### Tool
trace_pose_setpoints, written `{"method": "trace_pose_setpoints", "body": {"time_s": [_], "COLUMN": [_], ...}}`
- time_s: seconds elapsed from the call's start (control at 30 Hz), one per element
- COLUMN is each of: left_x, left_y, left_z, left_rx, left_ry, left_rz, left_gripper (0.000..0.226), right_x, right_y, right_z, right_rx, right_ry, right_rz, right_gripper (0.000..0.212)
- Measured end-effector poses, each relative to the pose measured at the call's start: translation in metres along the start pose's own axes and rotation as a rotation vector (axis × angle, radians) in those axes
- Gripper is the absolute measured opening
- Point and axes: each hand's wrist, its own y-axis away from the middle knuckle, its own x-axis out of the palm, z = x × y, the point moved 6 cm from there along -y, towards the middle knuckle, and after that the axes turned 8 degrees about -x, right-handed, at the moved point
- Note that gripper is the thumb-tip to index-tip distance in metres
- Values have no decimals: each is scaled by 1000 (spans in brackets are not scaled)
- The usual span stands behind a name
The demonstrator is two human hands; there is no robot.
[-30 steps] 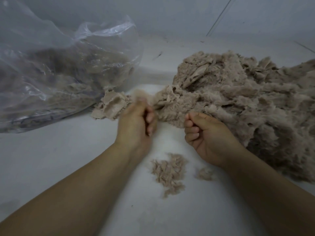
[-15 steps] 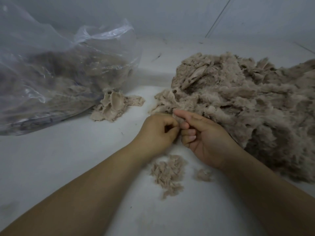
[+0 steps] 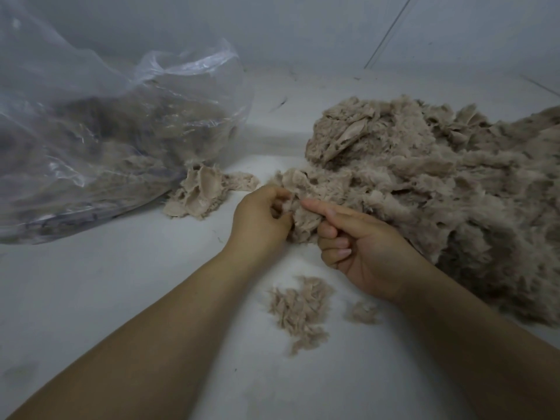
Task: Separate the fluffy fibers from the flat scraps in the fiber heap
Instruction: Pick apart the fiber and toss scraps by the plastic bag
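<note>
Nearest to me, on the pale grey-white work surface point(image 3: 100, 298), lie a small loose pile of shredded beige fluff point(image 3: 298, 307) and, just to its right, a single small tuft of the same fibre point(image 3: 363, 312); both sit between my forearms, apart from the main mass.

Beyond them, my left hand point(image 3: 262, 221) curls its fingers round a tuft at the near-left edge of the large heap of beige-brown fluffy fibres and flat scraps point(image 3: 439, 189) — thumb and fingertips closed on the material. My right hand point(image 3: 360, 244) faces it, palm partly upward: the index finger lies straight along the top of that same tuft, the other three fingers are folded toward the palm, and the thumb is hidden, so I cannot tell whether this hand pinches the fibre or only touches it.

The heap spreads from my hands across the right half of the surface to the frame's edge. To the left, well apart from the heap, a small cluster of flat, sheet-like beige scraps point(image 3: 206, 194) rests just beside the mouth of a large clear plastic bag point(image 3: 100, 140) — dim brownish fibre shows through its wrinkled film.

Farthest off stands a plain grey wall point(image 3: 303, 31).
</note>
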Motion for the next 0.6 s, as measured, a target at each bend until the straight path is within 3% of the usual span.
{"method": "trace_pose_setpoints", "body": {"time_s": [0.13,0.27,0.4,0.5,0.6], "left_x": [8,12,10,10,3], "left_y": [13,21,33,32,25], "left_z": [-13,-24,-41,-37,-27], "left_rx": [129,261,467,329,158], "left_ry": [116,150,107,297,503], "left_rz": [95,155,144,147,120], "left_gripper": [44,24,11,12,14], "right_x": [0,-1,5,6,5], "right_y": [-1,2,5,5,3], "right_z": [0,2,1,1,3], "right_rx": [21,85,225,247,201], "right_ry": [-6,-25,-134,-198,-268], "right_rz": [18,35,26,4,-68], "right_gripper": [47,47,34,44,38]}}
